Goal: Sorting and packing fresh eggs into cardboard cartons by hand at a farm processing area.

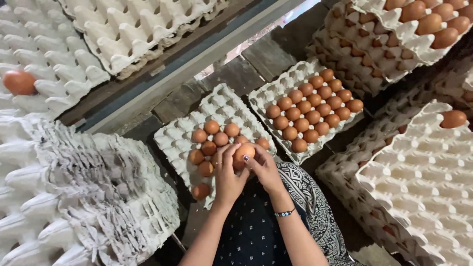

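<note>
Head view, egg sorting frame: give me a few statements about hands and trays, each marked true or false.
1. Both hands hold one brown egg between them. True: the left hand and right hand meet around it.
2. The tray under the hands is completely full. False: it is partly filled, with its far rows bare.
3. The tray to its right holds more eggs. True: its cups are mostly filled.
4. The right wrist is bare. False: it wears a beaded bracelet.
5. The tall stack at lower left is loaded with eggs. False: it shows only bare cardboard trays.
</note>
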